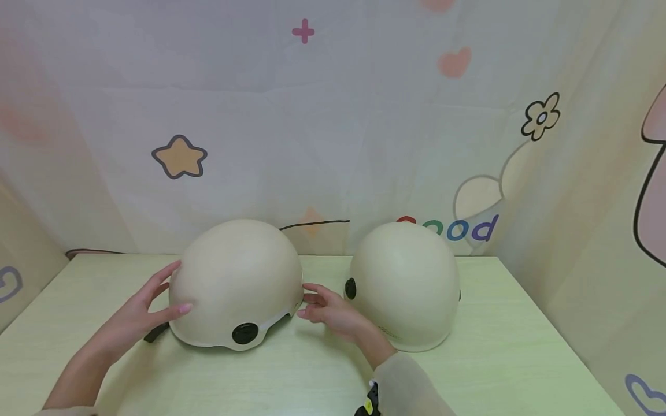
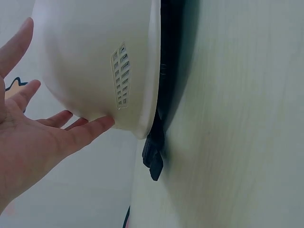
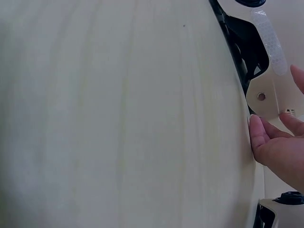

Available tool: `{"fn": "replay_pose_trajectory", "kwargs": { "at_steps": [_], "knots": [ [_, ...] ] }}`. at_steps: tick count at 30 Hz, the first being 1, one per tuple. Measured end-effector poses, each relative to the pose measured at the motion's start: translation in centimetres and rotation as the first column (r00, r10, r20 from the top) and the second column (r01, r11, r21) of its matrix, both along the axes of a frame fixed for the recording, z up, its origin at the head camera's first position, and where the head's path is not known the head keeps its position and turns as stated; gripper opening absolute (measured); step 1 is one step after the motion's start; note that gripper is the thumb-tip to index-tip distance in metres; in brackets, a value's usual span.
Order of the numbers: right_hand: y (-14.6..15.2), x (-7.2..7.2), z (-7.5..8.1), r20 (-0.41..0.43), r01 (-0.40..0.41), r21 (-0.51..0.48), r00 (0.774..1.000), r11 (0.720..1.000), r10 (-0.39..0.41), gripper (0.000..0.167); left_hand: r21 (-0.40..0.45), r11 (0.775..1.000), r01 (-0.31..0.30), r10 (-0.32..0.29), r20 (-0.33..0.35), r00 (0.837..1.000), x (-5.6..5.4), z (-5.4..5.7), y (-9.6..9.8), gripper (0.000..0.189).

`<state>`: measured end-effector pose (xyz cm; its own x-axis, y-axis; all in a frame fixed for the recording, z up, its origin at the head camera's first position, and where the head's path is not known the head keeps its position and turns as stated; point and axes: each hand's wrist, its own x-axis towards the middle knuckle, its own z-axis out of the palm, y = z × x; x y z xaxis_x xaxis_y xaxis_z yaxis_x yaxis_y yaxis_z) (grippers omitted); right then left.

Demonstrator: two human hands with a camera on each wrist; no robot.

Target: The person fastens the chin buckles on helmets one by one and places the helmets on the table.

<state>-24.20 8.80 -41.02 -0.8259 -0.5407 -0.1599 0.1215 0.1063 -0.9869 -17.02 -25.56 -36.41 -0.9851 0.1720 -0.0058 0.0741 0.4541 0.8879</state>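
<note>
One left hand (image 1: pixel 132 312), fingers and thumb spread, tips against left end of cream helmet (image 1: pixel 234 277), beside vent grille (image 2: pixel 121 76). One right hand (image 1: pixel 335 313), fingers lightly bent, tips at right end; firmness of contact hard to tell. Hands well apart, helmet between, dome up, rim down on counter (image 1: pixel 218 381). Inside mostly hidden; dark lining (image 3: pixel 246 45) glimpsed through rim gap. Black strap (image 1: pixel 157 332) poking out under left rim. Beside right hand, second cream helmet (image 1: pixel 406 277), likewise dome up, inside hidden. Farthest back, printed cloth (image 1: pixel 250 127).
</note>
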Motion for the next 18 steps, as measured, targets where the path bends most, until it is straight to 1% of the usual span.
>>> {"fn": "replay_pose_trajectory", "kwargs": {
  "at_steps": [8, 13, 18],
  "knots": [
    [0.07, 0.02, -0.19, -0.011, 0.005, -0.002, 1.000, 1.000, -0.005, 0.065, -0.019, 1.000, -0.017, 0.017, -0.006, 1.000, -0.02, 0.09, 0.45, 0.082],
    [0.05, 0.04, -0.20, -0.016, 0.012, -0.004, 1.000, 1.000, -0.013, 0.066, -0.022, 0.999, -0.045, 0.045, -0.019, 0.999, 0.04, -0.08, 0.79, 0.084],
    [-0.08, 0.00, 0.01, -0.018, 0.008, -0.029, 1.000, 1.000, -0.008, 0.066, -0.004, 0.997, -0.075, 0.075, -0.021, 0.997, -0.10, -0.34, 0.90, 0.088]
  ]
}}
